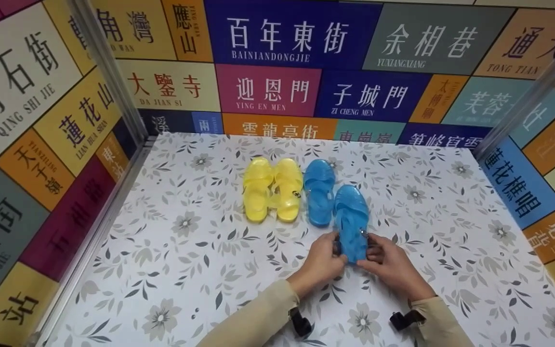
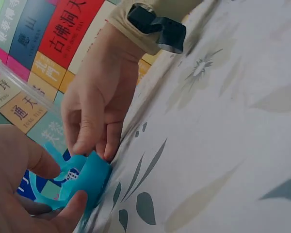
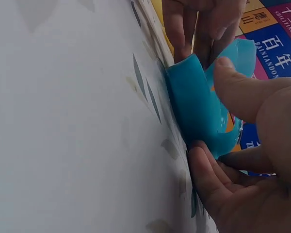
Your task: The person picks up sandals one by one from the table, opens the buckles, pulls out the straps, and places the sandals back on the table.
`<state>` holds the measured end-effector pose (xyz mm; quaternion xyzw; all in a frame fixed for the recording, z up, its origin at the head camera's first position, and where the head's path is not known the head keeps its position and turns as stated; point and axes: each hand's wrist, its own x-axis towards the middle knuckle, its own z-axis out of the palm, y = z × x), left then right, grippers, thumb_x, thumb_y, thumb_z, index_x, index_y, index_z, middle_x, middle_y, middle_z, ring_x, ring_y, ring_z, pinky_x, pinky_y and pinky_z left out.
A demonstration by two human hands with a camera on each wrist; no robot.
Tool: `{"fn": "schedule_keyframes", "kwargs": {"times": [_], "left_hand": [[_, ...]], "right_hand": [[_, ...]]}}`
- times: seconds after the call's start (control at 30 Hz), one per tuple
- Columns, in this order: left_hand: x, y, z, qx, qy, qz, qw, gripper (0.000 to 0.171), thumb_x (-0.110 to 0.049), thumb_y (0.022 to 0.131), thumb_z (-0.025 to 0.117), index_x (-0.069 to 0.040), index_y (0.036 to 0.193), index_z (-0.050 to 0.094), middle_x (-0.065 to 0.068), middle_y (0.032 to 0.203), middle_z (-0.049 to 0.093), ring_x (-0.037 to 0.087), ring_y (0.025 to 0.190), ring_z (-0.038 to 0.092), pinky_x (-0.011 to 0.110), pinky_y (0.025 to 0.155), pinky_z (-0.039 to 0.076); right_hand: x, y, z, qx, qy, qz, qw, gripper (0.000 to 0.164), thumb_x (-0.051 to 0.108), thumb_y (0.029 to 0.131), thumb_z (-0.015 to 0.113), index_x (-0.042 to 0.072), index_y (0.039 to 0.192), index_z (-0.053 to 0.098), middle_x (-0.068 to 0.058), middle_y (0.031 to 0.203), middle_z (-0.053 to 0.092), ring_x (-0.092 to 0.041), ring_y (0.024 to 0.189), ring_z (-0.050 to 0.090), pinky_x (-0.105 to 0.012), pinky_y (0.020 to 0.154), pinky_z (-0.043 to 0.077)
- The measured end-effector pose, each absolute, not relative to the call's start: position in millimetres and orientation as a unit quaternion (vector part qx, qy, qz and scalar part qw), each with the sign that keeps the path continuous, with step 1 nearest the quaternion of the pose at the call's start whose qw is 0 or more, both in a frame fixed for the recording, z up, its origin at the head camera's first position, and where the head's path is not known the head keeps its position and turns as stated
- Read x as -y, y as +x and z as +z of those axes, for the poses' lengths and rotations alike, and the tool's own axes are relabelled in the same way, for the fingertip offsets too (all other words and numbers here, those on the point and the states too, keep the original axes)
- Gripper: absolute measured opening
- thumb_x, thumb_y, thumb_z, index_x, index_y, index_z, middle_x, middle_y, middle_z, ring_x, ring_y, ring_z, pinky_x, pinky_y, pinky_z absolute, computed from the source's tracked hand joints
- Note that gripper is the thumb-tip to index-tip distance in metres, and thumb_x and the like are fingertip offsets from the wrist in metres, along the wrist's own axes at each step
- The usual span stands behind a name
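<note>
A blue jelly sandal (image 1: 352,226) with a small metal buckle lies toe away on the patterned table. My left hand (image 1: 323,260) grips its heel end from the left, thumb at the back edge. From the right, my right hand (image 1: 393,265) holds the same heel, fingers bent along the side by the buckle. In the right wrist view the heel (image 3: 189,97) stands between both hands, low on the tabletop. Its mate, another blue sandal (image 1: 319,193), sits just left and a little farther off. Some fingertips are hidden behind the sandal.
A pair of yellow jelly sandals (image 1: 272,190) lies side by side, left of the blue ones. A white cloth (image 1: 162,270) with grey flowers and leaves covers the table. Panels with street-name signs (image 1: 268,91) stand along the back and both sides, joined by metal posts.
</note>
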<state>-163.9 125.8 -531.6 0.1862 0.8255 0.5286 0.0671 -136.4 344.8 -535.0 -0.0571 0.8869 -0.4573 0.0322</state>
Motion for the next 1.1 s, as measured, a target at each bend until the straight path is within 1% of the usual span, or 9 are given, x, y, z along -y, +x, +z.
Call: {"fn": "schedule_keyframes", "kwargs": {"times": [0.1,0.17,0.33,0.5,0.63,0.77,0.87,1.0,1.1], "left_hand": [[-127,-168,-535,-0.809,0.184,0.550,0.096,0.056,-0.001,0.083,0.070,0.000,0.139,0.062,0.004,0.110,0.071,0.014,0.102,0.065,0.027,0.092,0.054],[-127,-168,-537,-0.803,0.190,0.556,0.102,0.055,0.002,0.083,0.071,0.000,0.138,0.063,0.004,0.107,0.072,0.015,0.101,0.066,0.028,0.092,0.054],[-130,-165,-538,-0.815,0.208,0.534,0.092,0.062,0.004,0.087,0.072,0.001,0.146,0.056,0.009,0.123,0.067,0.017,0.114,0.063,0.028,0.103,0.051],[-133,-164,-536,-0.822,0.207,0.524,0.084,0.066,0.002,0.090,0.073,0.002,0.151,0.050,0.011,0.131,0.062,0.018,0.118,0.060,0.025,0.103,0.051],[-136,-165,-534,-0.828,0.215,0.514,0.067,0.062,0.000,0.090,0.073,0.000,0.149,0.052,0.010,0.132,0.062,0.018,0.119,0.060,0.026,0.104,0.050],[-141,-171,-531,-0.838,0.222,0.495,0.055,0.061,-0.002,0.093,0.070,0.004,0.150,0.050,0.015,0.140,0.060,0.023,0.130,0.057,0.030,0.112,0.046],[-145,-178,-528,-0.848,0.217,0.480,0.057,0.063,-0.002,0.095,0.068,0.005,0.153,0.046,0.017,0.148,0.056,0.026,0.140,0.052,0.032,0.118,0.040],[-153,-190,-526,-0.850,0.228,0.473,0.030,0.055,0.002,0.094,0.065,0.001,0.147,0.053,0.014,0.141,0.063,0.023,0.136,0.056,0.031,0.116,0.043],[-159,-199,-526,-0.845,0.242,0.476,-0.002,0.047,0.006,0.092,0.062,-0.001,0.139,0.059,0.012,0.127,0.069,0.021,0.126,0.062,0.030,0.109,0.049]], "right_hand": [[-343,-135,-535,-0.893,-0.058,-0.446,0.022,0.081,0.012,0.090,0.084,-0.015,0.152,0.039,-0.030,0.127,0.064,-0.039,0.110,0.070,-0.038,0.093,0.059],[-342,-134,-536,-0.894,-0.056,-0.444,0.023,0.080,0.010,0.090,0.084,-0.015,0.152,0.039,-0.029,0.127,0.063,-0.039,0.110,0.070,-0.037,0.094,0.060],[-341,-133,-537,-0.889,-0.050,-0.454,0.018,0.078,0.003,0.088,0.084,-0.014,0.151,0.041,-0.028,0.127,0.061,-0.039,0.111,0.070,-0.032,0.094,0.059],[-341,-134,-535,-0.888,-0.049,-0.457,0.009,0.079,-0.002,0.085,0.084,-0.012,0.151,0.043,-0.025,0.124,0.062,-0.038,0.111,0.069,-0.031,0.095,0.059],[-343,-137,-531,-0.893,-0.043,-0.449,0.012,0.081,-0.001,0.085,0.084,-0.010,0.153,0.041,-0.025,0.126,0.062,-0.038,0.112,0.069,-0.036,0.098,0.058],[-345,-144,-527,-0.900,-0.041,-0.433,0.014,0.080,0.001,0.087,0.083,-0.009,0.154,0.040,-0.027,0.130,0.061,-0.040,0.114,0.069,-0.042,0.100,0.057],[-346,-153,-525,-0.907,-0.047,-0.419,0.000,0.078,0.000,0.088,0.082,-0.011,0.153,0.041,-0.029,0.130,0.061,-0.041,0.113,0.069,-0.045,0.099,0.057],[-347,-166,-522,-0.911,-0.049,-0.409,-0.023,0.076,-0.002,0.088,0.081,-0.014,0.152,0.042,-0.032,0.129,0.060,-0.045,0.113,0.068,-0.049,0.098,0.057],[-346,-174,-518,-0.909,-0.037,-0.414,-0.018,0.075,-0.002,0.091,0.078,-0.014,0.154,0.038,-0.034,0.130,0.059,-0.048,0.116,0.067,-0.051,0.098,0.057]]}}
